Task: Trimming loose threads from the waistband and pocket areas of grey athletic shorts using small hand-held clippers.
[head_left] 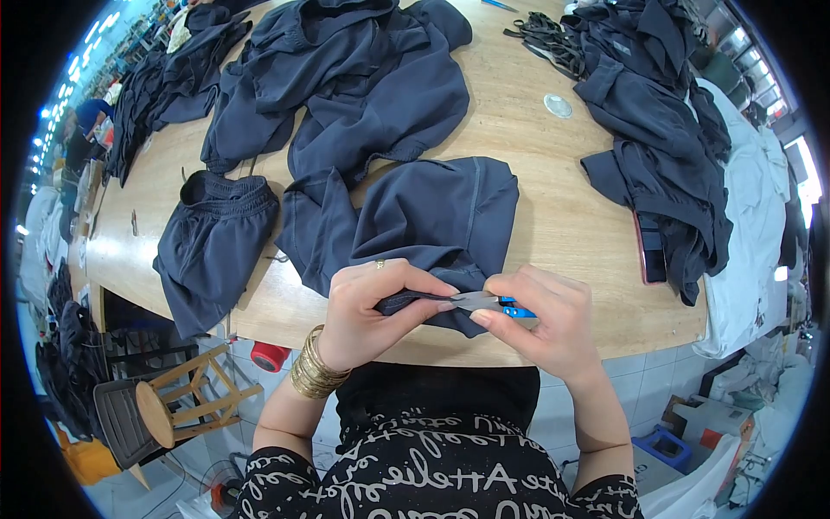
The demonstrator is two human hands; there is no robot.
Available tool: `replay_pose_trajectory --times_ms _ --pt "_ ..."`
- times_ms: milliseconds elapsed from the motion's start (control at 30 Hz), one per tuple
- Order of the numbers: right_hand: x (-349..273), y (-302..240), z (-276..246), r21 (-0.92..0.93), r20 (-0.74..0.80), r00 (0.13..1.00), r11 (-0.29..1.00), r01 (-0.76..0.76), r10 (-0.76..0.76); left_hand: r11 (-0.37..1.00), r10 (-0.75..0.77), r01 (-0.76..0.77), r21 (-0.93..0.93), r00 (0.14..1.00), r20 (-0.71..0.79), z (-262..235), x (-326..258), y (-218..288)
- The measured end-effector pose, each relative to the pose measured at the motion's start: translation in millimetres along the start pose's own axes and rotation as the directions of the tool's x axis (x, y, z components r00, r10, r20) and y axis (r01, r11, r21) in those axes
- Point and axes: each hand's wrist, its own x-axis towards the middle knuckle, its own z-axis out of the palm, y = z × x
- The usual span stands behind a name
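In front of me a dark navy garment [424, 208] lies loosely bunched on the wooden table. My left hand [367, 307], with bangles at the wrist, pinches a folded edge of it between thumb and fingers, close to the table's near side. My right hand [553, 324] is closed on small blue-handled thread snips [517, 312]. Their metal blades point left and meet the cloth edge at my left fingertips. Whether the blades are closed on a thread is too small to tell. To the left lie navy shorts [216, 246] with a gathered waistband.
More navy garments [363, 78] cover the far side of the table [553, 199], and another pile [661, 156] lies at right, partly over a phone [650, 251]. Nearby are a pale round disc [558, 105] and dark cords [549, 41]. A wooden stool [194, 398] stands below left.
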Motion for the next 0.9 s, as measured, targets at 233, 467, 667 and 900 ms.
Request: replay_pose_trajectory --times_ms 233,467,667,900 --pt "-0.4 0.3 1.0 -0.005 -0.012 1.0 1.0 0.0 0.0 1.0 -0.003 0.003 -0.008 1.0 0.003 0.2 0.5 0.2" --pt "2.4 -1.4 -1.7 -0.067 -0.017 0.999 0.997 0.042 -0.043 0.998 -0.046 0.048 -0.041 0.997 0.068 -2.2 -0.6 -3.1" --pt "4.9 -2.7 -2.4 -0.079 0.001 0.998 0.995 0.061 -0.061 0.996 -0.05 0.056 -0.066 0.994 0.098 -2.8 0.2 -4.9" --pt "5.2 -3.0 -2.4 -0.035 -0.008 0.998 0.998 0.059 -0.059 0.989 -0.102 0.112 -0.102 0.99 0.098 -2.4 1.5 -1.3"
